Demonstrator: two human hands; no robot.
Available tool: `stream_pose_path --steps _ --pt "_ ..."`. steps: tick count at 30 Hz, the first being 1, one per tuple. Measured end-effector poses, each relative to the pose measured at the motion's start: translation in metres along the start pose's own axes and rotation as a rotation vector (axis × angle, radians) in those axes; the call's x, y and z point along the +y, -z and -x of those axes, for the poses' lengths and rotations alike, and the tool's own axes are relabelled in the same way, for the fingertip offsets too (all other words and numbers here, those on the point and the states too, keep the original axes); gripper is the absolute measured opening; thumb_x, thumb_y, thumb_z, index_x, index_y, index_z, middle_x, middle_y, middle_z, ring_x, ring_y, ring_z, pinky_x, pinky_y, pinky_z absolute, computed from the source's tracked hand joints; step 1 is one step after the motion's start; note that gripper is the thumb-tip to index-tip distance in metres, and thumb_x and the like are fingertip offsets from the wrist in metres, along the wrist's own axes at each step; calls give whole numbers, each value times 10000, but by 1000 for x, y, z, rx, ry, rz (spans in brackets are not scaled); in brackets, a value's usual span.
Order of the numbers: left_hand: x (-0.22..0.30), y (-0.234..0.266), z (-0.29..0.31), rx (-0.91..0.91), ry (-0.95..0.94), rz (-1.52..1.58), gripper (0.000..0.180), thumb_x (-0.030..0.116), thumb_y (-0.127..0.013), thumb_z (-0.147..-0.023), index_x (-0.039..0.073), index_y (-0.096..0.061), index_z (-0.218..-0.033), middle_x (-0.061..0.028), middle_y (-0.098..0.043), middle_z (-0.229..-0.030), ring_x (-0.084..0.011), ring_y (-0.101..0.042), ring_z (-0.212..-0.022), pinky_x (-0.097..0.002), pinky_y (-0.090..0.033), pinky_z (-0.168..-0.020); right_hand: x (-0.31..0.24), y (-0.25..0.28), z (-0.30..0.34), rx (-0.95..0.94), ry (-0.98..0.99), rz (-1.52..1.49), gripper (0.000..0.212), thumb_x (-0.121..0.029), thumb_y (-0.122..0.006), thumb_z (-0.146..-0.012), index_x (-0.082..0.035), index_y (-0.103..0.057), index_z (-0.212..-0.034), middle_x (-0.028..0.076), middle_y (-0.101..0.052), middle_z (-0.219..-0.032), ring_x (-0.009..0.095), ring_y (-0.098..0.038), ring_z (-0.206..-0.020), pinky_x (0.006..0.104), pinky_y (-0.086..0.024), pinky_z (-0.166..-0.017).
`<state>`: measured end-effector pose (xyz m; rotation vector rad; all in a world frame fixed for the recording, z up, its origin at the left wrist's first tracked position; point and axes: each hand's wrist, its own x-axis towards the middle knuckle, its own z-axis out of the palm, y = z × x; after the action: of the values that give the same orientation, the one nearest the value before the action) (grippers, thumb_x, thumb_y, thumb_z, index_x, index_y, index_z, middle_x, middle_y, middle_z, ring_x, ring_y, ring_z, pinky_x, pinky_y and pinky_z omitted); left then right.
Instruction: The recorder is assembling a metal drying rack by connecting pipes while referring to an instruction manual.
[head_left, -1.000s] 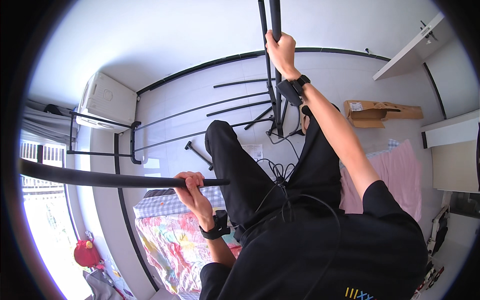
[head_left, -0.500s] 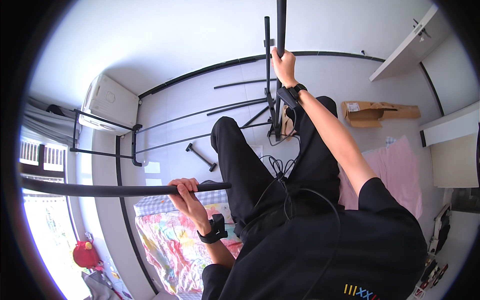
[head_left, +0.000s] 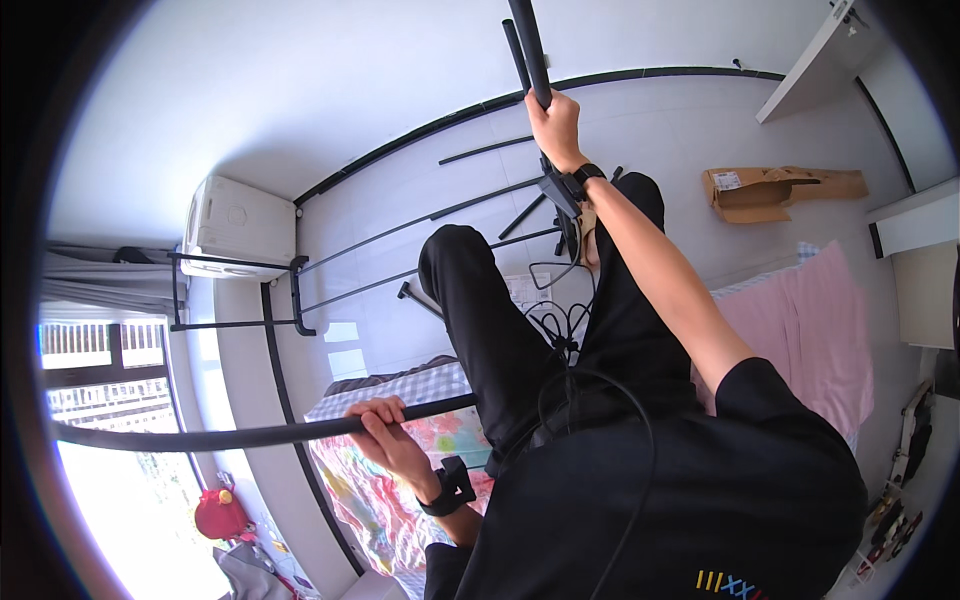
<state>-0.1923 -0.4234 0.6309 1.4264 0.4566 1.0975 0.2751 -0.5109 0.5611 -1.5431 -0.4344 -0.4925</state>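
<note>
Loose black rods (head_left: 430,222) and a cardboard box (head_left: 770,188) clutter the floor.

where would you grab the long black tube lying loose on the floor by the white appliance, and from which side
Grip the black tube near its middle, from above: it lies flat on the tiled floor, long and thin, with bare floor on both sides. The ends sit close to other frame parts.

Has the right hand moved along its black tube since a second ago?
Cannot tell: the right hand grips the upright black tube as before; the cardboard box shifts likewise, so the camera moved.
</note>
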Motion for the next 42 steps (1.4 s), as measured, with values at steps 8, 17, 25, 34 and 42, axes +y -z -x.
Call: stream_pose_path --steps 8,17,25,34,42 --pt "10 -2 -15 -20 -51 -32 141 198 -471 -1057 70 -461 -1001 -26 -399 -761 -128 -374 -667 -306 -367 -637 12 -11 7 -101 -72 -79 431 -165 -635 -918 20 -438 -583 51 -383 -475 107 -357 -459 343 -299 -451" --pt "-63 -35 -27 -12 130 112 47 104 -484 -1030 70 -475 -999 -14 -389 -739 -130 -378 -673 -309 -385 -648 39 -13 9 -175 -156 -126 459 -174 -625 -941 0 -435 -561 6 -405 -475 73 -360 -462 313 -285 -437" --pt "-158 -156 -119 -226 450 332 73 85 -485 -1021 29 -454 -985 -13 -395 -731 -123 -392 -633 -312 -411 -664 -12 -7 22 -281 -282 -227 381 -113 -539 -987 -46 -414 -633 -23 -410 -547 53 -360 -486 252 -290 -463" --pt "-201 -154 -117 -98 620 271 166 129 -486 -1032 30 -451 -903 17 -360 -628 -82 -371 -521 -259 -374 -541 11 -30 57 33 -327 -159 428 -150 -527 -1001 -70 -364 -614 -18 -365 -516 67 -342 -458 263 -253 -447" --pt "-205 -149 -123 -114 687 134 243 140 -477 -1041 39 -443 -823 29 -331 -567 -65 -320 -426 -236 -300 -429 36 -7 25 -295 -424 -389 415 -85 -456 -996 -66 -324 -602 -37 -305 -519 60 -272 -435 261 -230 -426"
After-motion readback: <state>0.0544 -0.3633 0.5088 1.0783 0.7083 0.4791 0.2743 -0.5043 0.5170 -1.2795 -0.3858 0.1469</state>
